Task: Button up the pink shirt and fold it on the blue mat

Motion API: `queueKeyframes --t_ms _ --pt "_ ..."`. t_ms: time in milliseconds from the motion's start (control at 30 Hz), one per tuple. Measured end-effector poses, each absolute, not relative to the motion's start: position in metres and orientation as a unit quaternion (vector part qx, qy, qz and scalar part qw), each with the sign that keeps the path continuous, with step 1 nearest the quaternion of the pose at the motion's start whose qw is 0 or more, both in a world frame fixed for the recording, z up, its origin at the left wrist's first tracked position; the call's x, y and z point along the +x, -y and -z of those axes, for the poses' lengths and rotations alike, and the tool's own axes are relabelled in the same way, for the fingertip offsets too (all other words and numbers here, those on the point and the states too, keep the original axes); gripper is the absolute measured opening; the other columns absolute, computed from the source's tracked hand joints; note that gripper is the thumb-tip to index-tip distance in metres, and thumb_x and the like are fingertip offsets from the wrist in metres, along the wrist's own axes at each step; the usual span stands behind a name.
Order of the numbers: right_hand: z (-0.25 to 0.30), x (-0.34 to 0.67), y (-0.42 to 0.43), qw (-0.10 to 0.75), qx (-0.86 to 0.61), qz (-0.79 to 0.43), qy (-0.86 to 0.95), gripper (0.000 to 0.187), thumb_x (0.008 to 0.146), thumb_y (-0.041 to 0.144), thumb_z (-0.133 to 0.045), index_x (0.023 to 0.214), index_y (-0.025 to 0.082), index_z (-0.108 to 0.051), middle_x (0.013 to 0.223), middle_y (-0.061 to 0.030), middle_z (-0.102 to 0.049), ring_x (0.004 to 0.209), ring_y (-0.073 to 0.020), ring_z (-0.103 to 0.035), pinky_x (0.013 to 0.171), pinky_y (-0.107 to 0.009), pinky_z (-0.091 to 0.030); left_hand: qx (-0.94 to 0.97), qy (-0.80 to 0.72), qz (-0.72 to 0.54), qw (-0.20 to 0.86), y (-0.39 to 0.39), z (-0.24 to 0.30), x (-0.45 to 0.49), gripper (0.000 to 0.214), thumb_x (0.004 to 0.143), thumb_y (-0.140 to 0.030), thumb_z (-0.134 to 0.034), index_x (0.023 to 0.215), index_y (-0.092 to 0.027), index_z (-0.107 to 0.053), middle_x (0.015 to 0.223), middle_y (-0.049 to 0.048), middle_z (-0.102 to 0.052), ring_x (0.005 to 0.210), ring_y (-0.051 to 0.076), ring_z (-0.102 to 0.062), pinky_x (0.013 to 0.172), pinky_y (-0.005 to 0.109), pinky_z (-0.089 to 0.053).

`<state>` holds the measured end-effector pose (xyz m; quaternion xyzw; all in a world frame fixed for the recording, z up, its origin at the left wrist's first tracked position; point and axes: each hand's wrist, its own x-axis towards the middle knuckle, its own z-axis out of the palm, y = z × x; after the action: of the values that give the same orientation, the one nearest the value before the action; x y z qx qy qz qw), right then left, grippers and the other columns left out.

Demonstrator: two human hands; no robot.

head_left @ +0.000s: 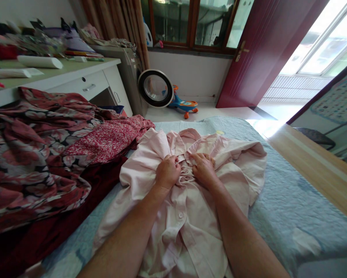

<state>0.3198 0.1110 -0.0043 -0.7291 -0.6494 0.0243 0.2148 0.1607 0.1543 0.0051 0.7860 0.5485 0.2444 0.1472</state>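
Observation:
A pale pink button-up shirt lies front side up on the light blue quilted bedspread, its collar pointing away from me. My left hand is closed on the front placket, just below the collar. Across from it, my right hand pinches the other side of the placket with bent fingers. Between the two hands the cloth bunches into small folds. Lower down the placket a round button shows. Whatever lies right under my fingertips is hidden.
Floral clothes and a dark red garment are heaped at the left. Beyond them stand a desk and a washing machine with its round door swung out. A blue and orange ride-on toy sits near the red door.

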Motion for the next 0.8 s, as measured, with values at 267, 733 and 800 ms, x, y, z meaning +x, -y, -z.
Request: queueKeyframes --t_ms 267,733,800 --pt "0.006 0.324 -0.111 0.220 -0.715 -0.033 0.663 0.017 0.090 0.033 -0.060 0.096 0.034 -0.076 0.103 -0.0033 -0.066 0.102 -0.0240 -0.048 0.088 -0.038 -0.026 0.799 -0.509 -0.297 0.121 -0.155 -0.007 0.158 0.015 0.090 -0.022 -0.054 0.087 -0.019 -0.068 0.089 0.0062 -0.066 0.084 0.019 -0.063 0.076 0.028 -0.045" --pt "-0.008 0.314 -0.113 0.382 -0.663 -0.023 0.644 0.019 0.095 0.030 -0.049 0.099 0.023 -0.066 0.096 -0.0045 -0.067 0.096 -0.0205 -0.055 0.088 -0.032 -0.038 0.700 -0.433 -0.410 0.392 -0.161 -0.002 0.161 0.013 0.085 -0.029 -0.058 0.085 -0.018 -0.066 0.077 0.0014 -0.068 0.069 0.014 -0.061 0.064 0.023 -0.048" --pt "-0.007 0.313 -0.114 0.399 -0.646 -0.049 0.649 0.023 0.096 0.029 -0.046 0.107 0.023 -0.066 0.097 -0.0043 -0.067 0.093 -0.0198 -0.056 0.086 -0.030 -0.041 0.662 -0.409 -0.423 0.464 -0.161 -0.001 0.162 0.018 0.085 -0.034 -0.061 0.085 -0.017 -0.065 0.073 -0.0004 -0.065 0.063 0.012 -0.058 0.059 0.021 -0.047"
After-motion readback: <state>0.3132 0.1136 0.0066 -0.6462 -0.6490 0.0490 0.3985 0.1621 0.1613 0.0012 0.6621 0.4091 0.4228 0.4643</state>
